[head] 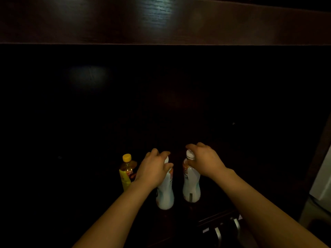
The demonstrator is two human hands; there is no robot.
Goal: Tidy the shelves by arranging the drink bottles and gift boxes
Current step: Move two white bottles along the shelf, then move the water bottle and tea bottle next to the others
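Two white drink bottles stand upright on a very dark shelf surface [89, 122]. My left hand [155, 167] is closed over the cap and neck of the left white bottle [165, 194]. My right hand [204, 160] grips the cap and neck of the right white bottle [191, 185]. A yellow bottle [126, 173] with a yellow cap stands just left of my left hand, apart from it. No gift boxes are visible in the darkness.
A dark wooden shelf board [161, 20] runs across the top of the view. A pale panel [322, 181] stands at the right edge. Dark objects with light handles [220, 231] sit at the bottom right, below the bottles.
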